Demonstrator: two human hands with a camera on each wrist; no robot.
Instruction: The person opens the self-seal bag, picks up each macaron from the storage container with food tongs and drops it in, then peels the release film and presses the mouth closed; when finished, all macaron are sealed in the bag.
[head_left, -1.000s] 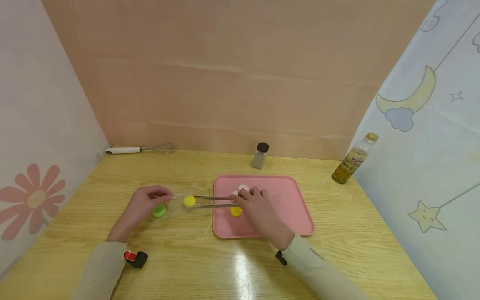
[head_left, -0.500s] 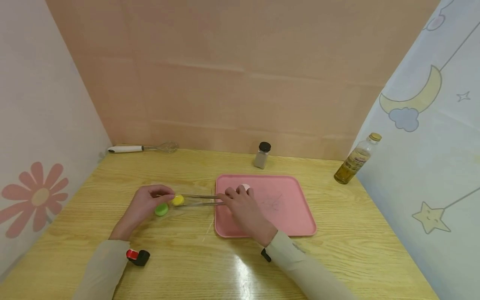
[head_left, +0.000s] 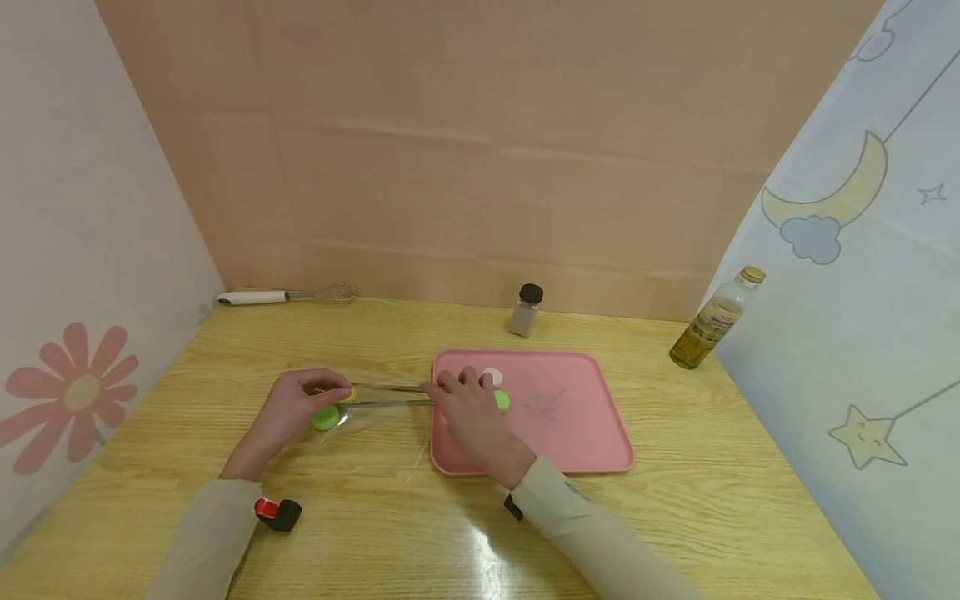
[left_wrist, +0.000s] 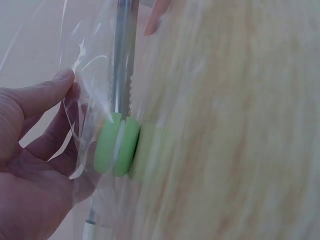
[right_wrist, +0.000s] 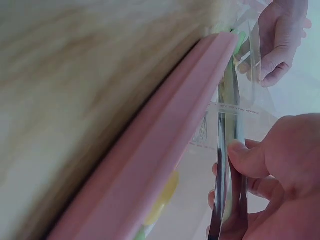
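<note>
My left hand (head_left: pixel 285 421) pinches the edge of a clear plastic bag (left_wrist: pixel 82 65) between thumb and fingers. Low in the bag lies a green macaron (left_wrist: pixel 117 147), also a green disc beside the left hand in the head view. Metal tongs (head_left: pixel 390 402) are gripped by my right hand (head_left: pixel 476 425), thumb on one arm, over the left part of a pink tray (head_left: pixel 577 433). Their tips reach into the bag at a yellow macaron (head_left: pixel 350 394), partly hidden by the left fingers. Whether the tips still clasp it is unclear.
On the tray, a pale macaron (head_left: pixel 492 377) and a green macaron (head_left: pixel 502 402) show beside the right hand; a yellow macaron (right_wrist: pixel 164 197) shows in the right wrist view. Behind stand a black-lidded jar (head_left: pixel 525 311) and an oil bottle (head_left: pixel 712 325). A whisk (head_left: pixel 288 297) lies back left.
The right hand has moved left, carrying the yellow macaron in the tongs deeper into the bag, up to the left fingers. The left hand keeps its hold on the bag.
</note>
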